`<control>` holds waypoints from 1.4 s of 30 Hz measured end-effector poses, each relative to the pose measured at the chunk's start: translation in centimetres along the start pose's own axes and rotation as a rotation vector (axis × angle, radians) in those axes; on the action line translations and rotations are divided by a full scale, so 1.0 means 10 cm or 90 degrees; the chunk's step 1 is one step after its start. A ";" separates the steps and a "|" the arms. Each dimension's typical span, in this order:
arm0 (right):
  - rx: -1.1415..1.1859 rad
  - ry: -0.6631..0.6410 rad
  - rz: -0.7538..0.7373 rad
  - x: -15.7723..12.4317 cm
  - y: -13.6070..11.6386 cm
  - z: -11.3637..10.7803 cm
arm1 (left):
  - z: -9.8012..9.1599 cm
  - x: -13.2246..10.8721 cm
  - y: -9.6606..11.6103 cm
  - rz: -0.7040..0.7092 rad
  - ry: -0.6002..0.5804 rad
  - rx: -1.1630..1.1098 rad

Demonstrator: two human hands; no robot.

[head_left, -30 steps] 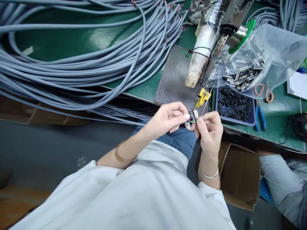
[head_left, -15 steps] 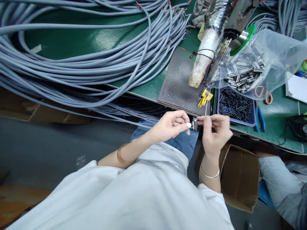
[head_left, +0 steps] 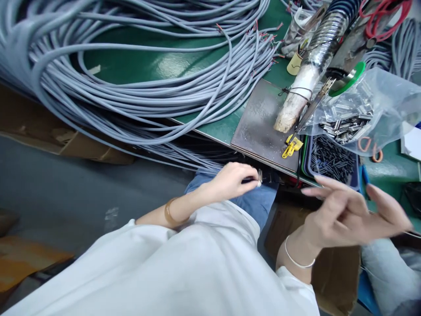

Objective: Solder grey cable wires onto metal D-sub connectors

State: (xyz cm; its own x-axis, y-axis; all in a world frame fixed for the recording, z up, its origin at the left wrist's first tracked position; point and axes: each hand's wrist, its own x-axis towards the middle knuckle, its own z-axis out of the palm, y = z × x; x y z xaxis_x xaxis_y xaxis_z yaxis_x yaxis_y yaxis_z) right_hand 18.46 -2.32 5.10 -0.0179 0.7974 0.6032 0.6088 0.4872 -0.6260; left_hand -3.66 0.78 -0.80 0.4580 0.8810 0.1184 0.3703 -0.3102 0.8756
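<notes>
– Pinching, just below green bench (head_left: 223, 129) edge, with left hand (head_left: 232, 182): small wired connector (head_left: 259, 177) clamped between thumb and fingertips. Logging which step?
– Judging it a hold between operations, connector clear of the bench. Recording right hand (head_left: 348, 215) as spread wide, blurred, gripping nothing, near tray (head_left: 305, 156) of short black tube pieces. Probably calling for a fine pick by right, steady pinch by left.

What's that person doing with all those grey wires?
A person sits at a green table piled with grey cables. Their left hand pinches a small connector just below the table's edge. Their right hand is open and empty, fingers spread, in the air near a tray of small black pieces.
</notes>
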 end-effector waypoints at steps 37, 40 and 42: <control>-0.530 -0.332 0.045 1.55 1.51 -0.24 | -1.33 0.03 0.24 0.067 0.113 -0.405; -0.496 -0.371 0.069 1.65 1.57 -0.26 | -1.37 0.03 0.32 0.053 0.046 -0.424; -0.446 -0.380 0.082 1.72 1.60 -0.28 | -1.37 0.05 0.44 0.065 -0.008 -0.451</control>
State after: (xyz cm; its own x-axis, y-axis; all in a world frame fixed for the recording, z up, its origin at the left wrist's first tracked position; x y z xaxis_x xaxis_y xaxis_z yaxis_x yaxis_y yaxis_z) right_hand 30.16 18.15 6.82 -0.2041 0.9761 0.0744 0.9709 0.2115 -0.1122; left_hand -12.90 4.74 9.56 0.4735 0.8543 0.2145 -0.2868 -0.0807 0.9546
